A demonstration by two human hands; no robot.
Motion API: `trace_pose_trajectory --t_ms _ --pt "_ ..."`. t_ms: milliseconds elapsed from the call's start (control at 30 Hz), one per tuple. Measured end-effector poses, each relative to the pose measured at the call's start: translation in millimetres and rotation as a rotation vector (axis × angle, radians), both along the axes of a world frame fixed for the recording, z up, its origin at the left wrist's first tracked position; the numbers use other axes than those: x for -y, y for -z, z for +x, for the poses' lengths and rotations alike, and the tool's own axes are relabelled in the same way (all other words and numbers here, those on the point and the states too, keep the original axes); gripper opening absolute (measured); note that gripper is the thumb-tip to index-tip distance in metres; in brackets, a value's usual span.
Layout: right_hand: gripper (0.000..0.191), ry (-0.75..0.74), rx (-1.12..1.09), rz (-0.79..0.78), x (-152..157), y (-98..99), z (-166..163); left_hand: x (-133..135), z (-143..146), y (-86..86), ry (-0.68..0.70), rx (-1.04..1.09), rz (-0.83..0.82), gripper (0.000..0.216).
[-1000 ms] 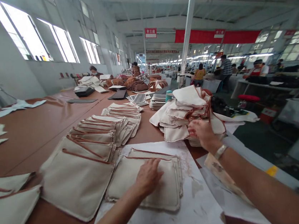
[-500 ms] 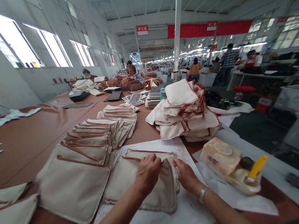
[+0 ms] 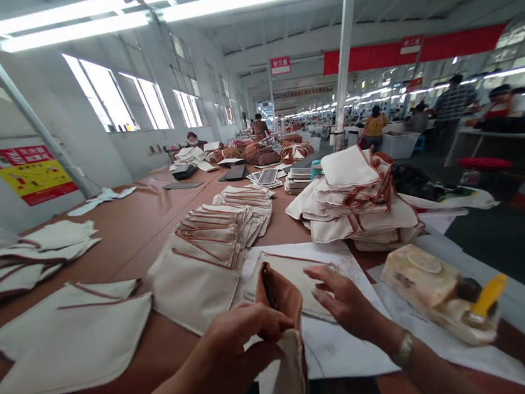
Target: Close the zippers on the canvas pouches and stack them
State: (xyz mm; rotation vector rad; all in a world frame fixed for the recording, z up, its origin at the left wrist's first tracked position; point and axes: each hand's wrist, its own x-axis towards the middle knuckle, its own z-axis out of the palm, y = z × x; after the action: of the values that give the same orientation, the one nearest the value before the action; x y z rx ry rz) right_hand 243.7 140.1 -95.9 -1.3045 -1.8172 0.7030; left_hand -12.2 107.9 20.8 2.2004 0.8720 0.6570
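My left hand [image 3: 244,332] is closed on a cream canvas pouch [image 3: 284,346] with a brown lining, lifted off the table and hanging toward me with its mouth open. My right hand [image 3: 343,298] hovers just to its right, fingers spread and empty, above more flat cream pouches [image 3: 300,281] lying on a white paper sheet [image 3: 336,346]. A fanned row of similar brown-trimmed pouches [image 3: 210,241] runs up the brown table [image 3: 138,230] to the left.
A tall stack of folded pouches [image 3: 362,201] stands behind my right hand. A stained glue container with a yellow-handled brush [image 3: 444,293] sits at the right edge. More cream pieces [image 3: 70,339] lie at the left. Other people work at tables far behind.
My left hand has lifted one pouch off the pile and drawn it toward me, opened up. My right hand left the pouch edge and now hovers open. The camera shifted back and right.
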Motion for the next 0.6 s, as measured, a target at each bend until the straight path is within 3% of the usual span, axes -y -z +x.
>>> trace_pose_trajectory --t_ms 100,200,333,467,600 --pt "0.047 -0.332 -0.210 0.035 50 -50.3 -23 17 -6 -10.9 0.047 0.020 -0.115 0.003" --pt "0.045 -0.376 -0.290 0.010 85 -76.3 -39 24 -8 -14.2 0.031 0.100 -0.204 0.005" --pt "0.024 -0.322 -0.391 -0.095 95 -76.6 -49 23 -8 -5.0 0.078 0.230 -0.522 0.010" --pt "0.028 -0.371 -0.436 -0.219 93 -67.1 -51 17 -6 6.2 0.091 0.341 -0.917 0.023" --pt "0.020 -0.372 -0.359 -0.066 94 -65.5 -48 14 0 8.1 0.124 0.344 -0.924 0.030"
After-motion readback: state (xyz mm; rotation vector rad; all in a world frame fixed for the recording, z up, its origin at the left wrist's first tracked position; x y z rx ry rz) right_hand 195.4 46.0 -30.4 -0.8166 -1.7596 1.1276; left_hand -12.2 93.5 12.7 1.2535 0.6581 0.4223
